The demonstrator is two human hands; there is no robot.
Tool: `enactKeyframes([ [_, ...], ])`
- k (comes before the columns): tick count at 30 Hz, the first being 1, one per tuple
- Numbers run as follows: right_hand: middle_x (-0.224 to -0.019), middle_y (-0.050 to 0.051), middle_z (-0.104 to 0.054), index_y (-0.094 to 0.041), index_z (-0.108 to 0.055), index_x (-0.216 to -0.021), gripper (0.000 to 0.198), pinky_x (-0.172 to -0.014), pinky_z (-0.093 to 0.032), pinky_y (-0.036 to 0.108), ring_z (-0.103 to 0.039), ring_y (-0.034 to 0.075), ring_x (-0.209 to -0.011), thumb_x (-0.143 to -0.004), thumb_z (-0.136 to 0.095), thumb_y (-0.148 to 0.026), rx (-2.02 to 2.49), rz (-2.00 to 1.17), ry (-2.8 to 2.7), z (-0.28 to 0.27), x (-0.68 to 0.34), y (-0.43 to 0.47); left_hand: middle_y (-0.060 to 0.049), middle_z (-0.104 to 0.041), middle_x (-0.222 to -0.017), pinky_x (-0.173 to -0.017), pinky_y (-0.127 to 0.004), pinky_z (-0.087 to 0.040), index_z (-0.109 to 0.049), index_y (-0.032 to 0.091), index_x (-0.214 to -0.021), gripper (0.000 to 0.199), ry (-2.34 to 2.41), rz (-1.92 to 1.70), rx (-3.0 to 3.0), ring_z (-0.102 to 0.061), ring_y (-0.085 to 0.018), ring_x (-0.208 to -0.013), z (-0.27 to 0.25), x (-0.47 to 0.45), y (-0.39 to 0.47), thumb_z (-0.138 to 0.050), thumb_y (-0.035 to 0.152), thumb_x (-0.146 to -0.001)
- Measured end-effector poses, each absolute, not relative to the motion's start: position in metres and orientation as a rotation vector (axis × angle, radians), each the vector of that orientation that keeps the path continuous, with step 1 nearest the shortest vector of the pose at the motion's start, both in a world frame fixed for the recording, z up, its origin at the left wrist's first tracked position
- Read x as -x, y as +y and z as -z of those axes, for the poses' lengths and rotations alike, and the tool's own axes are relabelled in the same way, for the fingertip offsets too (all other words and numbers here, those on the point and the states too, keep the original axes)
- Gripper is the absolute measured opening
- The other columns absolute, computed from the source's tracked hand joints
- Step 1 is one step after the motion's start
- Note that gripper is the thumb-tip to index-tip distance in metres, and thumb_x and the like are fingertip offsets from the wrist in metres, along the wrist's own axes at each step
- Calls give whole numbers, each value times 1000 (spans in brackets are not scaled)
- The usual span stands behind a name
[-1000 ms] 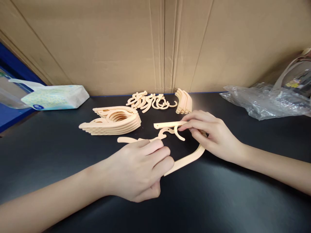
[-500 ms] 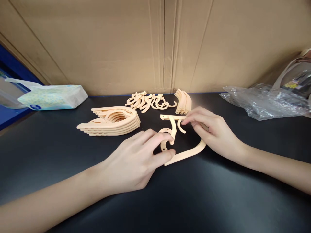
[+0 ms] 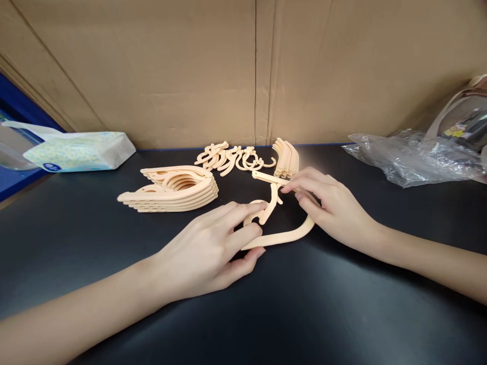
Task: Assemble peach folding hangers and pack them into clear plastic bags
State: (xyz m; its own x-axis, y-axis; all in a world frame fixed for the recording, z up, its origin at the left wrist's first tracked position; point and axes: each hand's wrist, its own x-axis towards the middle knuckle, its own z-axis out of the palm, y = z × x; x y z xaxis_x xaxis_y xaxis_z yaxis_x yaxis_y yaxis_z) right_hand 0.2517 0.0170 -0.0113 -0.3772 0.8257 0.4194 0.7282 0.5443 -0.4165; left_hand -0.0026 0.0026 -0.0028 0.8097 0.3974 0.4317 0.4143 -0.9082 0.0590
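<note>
Between my hands is a peach plastic folding clothes hanger (image 3: 281, 238), partly assembled, with a curved lower arm and a straighter upper arm. My left hand (image 3: 216, 248) grips its left end, the thumb below the lower arm and the fingers above it, by a rounded piece and a short curved piece (image 3: 271, 203). My right hand (image 3: 327, 197) pinches the upper arm near the bend on the right; its palm side and the joint there are hidden. A stack of folded hanger bodies (image 3: 175, 197) lies to the left, behind my left hand.
Loose hanger hooks (image 3: 228, 157) lie in a heap at the back, beside a bundle of short curved pieces (image 3: 286, 157). A tissue pack (image 3: 79, 152) is at the left on the black table (image 3: 243, 324). Clear plastic bags (image 3: 411, 157) lie at the right, before a cardboard wall (image 3: 190, 71).
My left hand has shifted, its thumb now beneath the lower arm. The upper arm's left end has tilted up, and the short curved piece has turned. My right hand has moved slightly left.
</note>
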Motion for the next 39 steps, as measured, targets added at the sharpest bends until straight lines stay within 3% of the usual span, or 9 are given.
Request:
enactKeyframes([
  [6, -103, 3, -65, -22, -64, -101, 25, -78, -44, 38, -63, 18, -80, -91, -46, -8, 1264, -239, -2181, 12, -252, 18, -11, -69, -116, -82, -30, -53, -59, 12, -107, 15, -617, 751, 2986, -64, -21, -98, 2, 2, 1, -58, 13, -92],
  [18, -111, 4, -65, -23, -62, -107, 24, -88, -46, 42, -66, 21, -97, -97, -43, -11, 1237, -259, -2230, 12, -251, 17, -9, -69, -119, -97, -31, -50, -60, 12, -109, 20, -478, 713, 3029, -64, -19, -103, 1, 1, 1, -55, 8, -91],
  [29, -110, 5, -66, -22, -62, -109, 25, -86, -47, 40, -67, 21, -94, -97, -43, -11, 1244, -203, -2292, 11, -251, 17, -10, -71, -118, -95, -33, -54, -62, 12, -109, 22, -405, 672, 3054, -67, -21, -105, -1, 2, 1, -49, 6, -93],
  [39, -93, 5, -65, -21, -64, -93, 26, -77, -47, 35, -60, 20, -88, -84, -46, -4, 1024, -132, -2373, 10, -251, 16, -9, -69, -120, -96, -30, -50, -62, 13, -110, 18, -507, 706, 3001, -64, -19, -110, 0, 1, 2, -53, 8, -95],
])
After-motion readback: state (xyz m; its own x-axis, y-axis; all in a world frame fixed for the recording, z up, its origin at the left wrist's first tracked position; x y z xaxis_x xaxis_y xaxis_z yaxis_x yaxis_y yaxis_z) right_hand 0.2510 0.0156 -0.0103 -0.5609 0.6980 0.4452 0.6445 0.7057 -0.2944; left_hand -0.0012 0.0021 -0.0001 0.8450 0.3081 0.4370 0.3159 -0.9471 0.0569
